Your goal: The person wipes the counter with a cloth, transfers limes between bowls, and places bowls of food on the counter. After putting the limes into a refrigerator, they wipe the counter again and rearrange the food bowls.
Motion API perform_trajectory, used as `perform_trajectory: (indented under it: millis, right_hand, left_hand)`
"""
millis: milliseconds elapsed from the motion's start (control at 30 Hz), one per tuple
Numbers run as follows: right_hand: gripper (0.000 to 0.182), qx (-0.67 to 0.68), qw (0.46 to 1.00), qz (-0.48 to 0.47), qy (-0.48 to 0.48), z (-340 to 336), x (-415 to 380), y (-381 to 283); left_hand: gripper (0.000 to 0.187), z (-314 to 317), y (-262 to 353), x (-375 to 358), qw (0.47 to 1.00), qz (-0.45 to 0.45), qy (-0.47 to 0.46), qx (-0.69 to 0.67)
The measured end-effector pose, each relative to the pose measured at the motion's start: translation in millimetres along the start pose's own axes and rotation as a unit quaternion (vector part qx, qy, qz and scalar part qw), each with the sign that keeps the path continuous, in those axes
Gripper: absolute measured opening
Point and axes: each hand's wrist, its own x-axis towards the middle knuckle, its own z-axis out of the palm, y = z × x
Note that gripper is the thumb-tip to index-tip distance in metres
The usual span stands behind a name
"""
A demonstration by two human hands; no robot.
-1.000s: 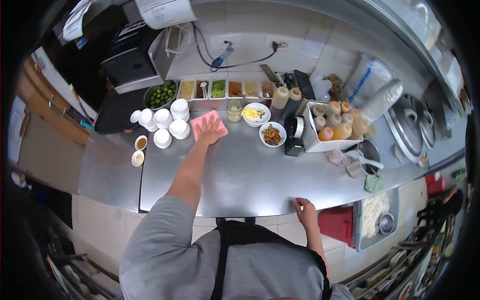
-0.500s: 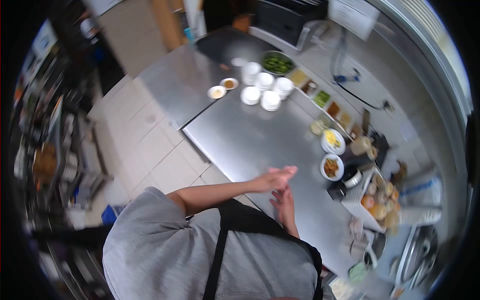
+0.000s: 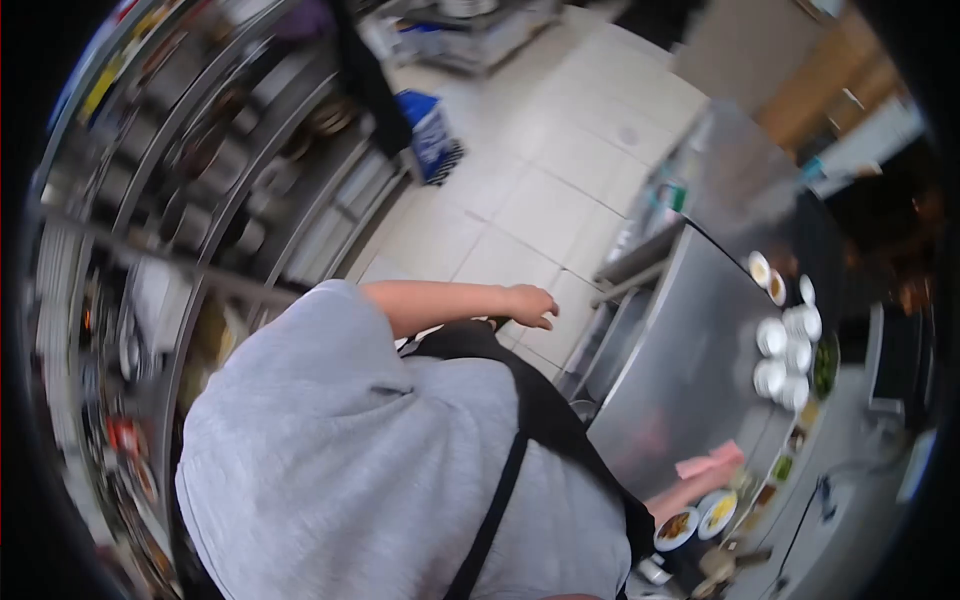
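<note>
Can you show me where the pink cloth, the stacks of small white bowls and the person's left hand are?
pink cloth [image 3: 710, 461], head view, middle of the cloth.
white bowls [image 3: 785, 352], head view, among the stacks.
left hand [image 3: 531, 303], head view, back of the hand.

Change record: person turned away from counter
Left hand [image 3: 530, 304] now empty over floor tiles, off the steel counter [image 3: 690, 370]; pink cloth [image 3: 708, 462] now under right arm at counter's far edge.

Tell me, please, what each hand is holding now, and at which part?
The left hand holds nothing; it hangs free over the floor. The right hand lies at one end of the pink cloth on the counter; its grip cannot be told.
</note>
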Motion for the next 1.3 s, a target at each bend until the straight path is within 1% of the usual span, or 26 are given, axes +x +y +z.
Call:
perform_trajectory:
  millis: [33, 67, 100, 133, 167, 233, 267, 333, 367, 433, 467, 533, 567, 633, 667, 733, 767, 867, 1000, 1067, 1100, 1167, 1200, 1233, 1267, 1300]
  right_hand:
    - [0.039, -0.277, 0.928, -0.147, 0.200, 21.4, -0.8, -20.5]
    - [0.051, -0.395, 0.899, -0.120, 0.147, 62.3, -14.0, -48.2]
    - [0.055, -0.572, 0.800, -0.140, 0.119, 68.4, -9.2, -51.9]
    - [0.059, -0.723, 0.665, -0.165, 0.091, 64.7, -7.1, -52.3]
    - [0.059, -0.720, 0.667, -0.185, 0.054, 70.6, 9.6, -34.9]
    - [0.052, -0.635, 0.759, -0.116, 0.089, 59.4, 40.3, 4.9]
    - [0.052, -0.634, 0.760, -0.122, 0.074, 58.0, 53.8, 13.0]
    - [0.057, -0.764, 0.635, 0.098, -0.055, 75.5, 67.4, 20.1]
    - [0.057, -0.765, 0.634, 0.092, -0.065, 91.0, 62.8, 19.3]
    - [0.059, -0.775, 0.611, 0.075, 0.142, 171.5, 3.4, -18.6]
    - [0.059, -0.776, 0.612, 0.071, 0.135, 174.4, 7.4, -12.2]
    - [0.062, -0.738, 0.658, -0.115, 0.097, 165.3, 32.7, 6.7]
    - [0.056, -0.718, 0.671, -0.185, 0.024, 161.7, 53.8, 19.9]
    - [0.049, -0.681, 0.681, -0.263, -0.051, 196.7, 58.1, 36.3]
    - [0.045, -0.670, 0.686, -0.268, -0.090, 226.3, 46.8, 40.5]
    - [0.047, -0.635, 0.712, -0.260, -0.149, 272.4, 25.6, 60.6]
    - [0.045, -0.623, 0.723, -0.224, -0.197, 300.0, 7.1, 64.2]
    - [0.037, -0.555, 0.753, -0.222, -0.274, 341.0, -28.3, 114.2]
    - [0.032, -0.576, 0.720, -0.175, -0.345, 343.4, -88.1, 197.0]
    - [0.031, -0.570, 0.731, -0.074, -0.368, 326.2, -125.7, 229.8]
    - [0.031, -0.559, 0.728, -0.025, -0.395, 300.5, -136.2, 260.1]
    - [0.030, -0.641, 0.614, 0.027, -0.458, 249.9, -168.3, 296.6]
    - [0.031, -0.648, 0.545, 0.071, -0.528, 177.5, -154.9, 353.3]
    - [0.031, -0.643, 0.471, 0.112, -0.594, 139.8, -163.0, 380.0]
    - [0.032, -0.678, 0.418, 0.136, -0.589, 100.3, -160.1, 388.0]
    - [0.032, -0.702, 0.394, 0.156, -0.572, 107.5, -172.2, 366.6]
  left_hand:
    - [0.040, 13.9, -25.4, -19.4, 0.997, -0.075, -0.011, 0.005]
    - [0.040, 23.2, -45.1, -42.0, 0.988, -0.149, -0.034, 0.001]
    - [0.040, 32.4, -64.3, -65.5, 0.974, -0.219, -0.061, -0.004]
    - [0.039, 53.9, -95.4, -90.8, 0.959, -0.274, -0.067, 0.009]
    - [0.038, 79.7, -122.3, -131.8, 0.939, -0.338, -0.066, 0.011]
    - [0.041, 93.1, -140.0, -178.3, 0.905, -0.412, -0.101, -0.022]
    - [0.041, 106.8, -154.6, -199.3, 0.897, -0.434, -0.082, -0.038]
    - [0.041, 122.3, -172.1, -232.8, 0.883, -0.462, -0.060, -0.060]
    - [0.041, 124.7, -176.2, -248.2, 0.870, -0.484, -0.046, -0.077]
    - [0.041, 130.8, -181.1, -273.4, 0.851, -0.514, -0.016, -0.106]
    - [0.041, 135.0, -183.7, -283.7, 0.847, -0.519, -0.012, -0.110]
    - [0.043, 144.7, -189.0, -300.1, 0.857, -0.498, 0.032, -0.126]
    - [0.043, 150.3, -189.8, -306.2, 0.856, -0.499, 0.035, -0.130]
    - [0.039, 163.5, -190.7, -317.3, 0.857, -0.484, 0.090, -0.152]
    - [0.039, 169.5, -192.4, -323.2, 0.856, -0.484, 0.092, -0.158]
    - [0.040, 183.5, -195.4, -335.2, 0.855, -0.471, 0.108, -0.187]
    - [0.040, 192.0, -197.9, -343.4, 0.854, -0.470, 0.111, -0.194]
    - [0.043, 214.8, -205.9, -369.2, 0.852, -0.460, 0.123, -0.218]
    - [0.042, 244.6, -216.5, -410.6, 0.845, -0.461, 0.111, -0.247]
    - [0.042, 256.2, -235.8, -430.1, 0.846, -0.460, 0.130, -0.238]
    - [0.039, 258.8, -249.9, -440.9, 0.831, -0.454, 0.194, -0.255]
    - [0.034, 252.6, -279.9, -460.2, 0.783, -0.462, 0.287, -0.302]
    - [0.032, 240.0, -288.3, -469.6, 0.749, -0.484, 0.339, -0.298]
    - [0.031, 227.7, -299.4, -477.5, 0.712, -0.504, 0.392, -0.293]
    - [0.031, 214.3, -310.8, -484.0, 0.711, -0.504, 0.393, -0.293]
    - [0.029, 204.5, -326.3, -489.8, 0.663, -0.516, 0.444, -0.313]
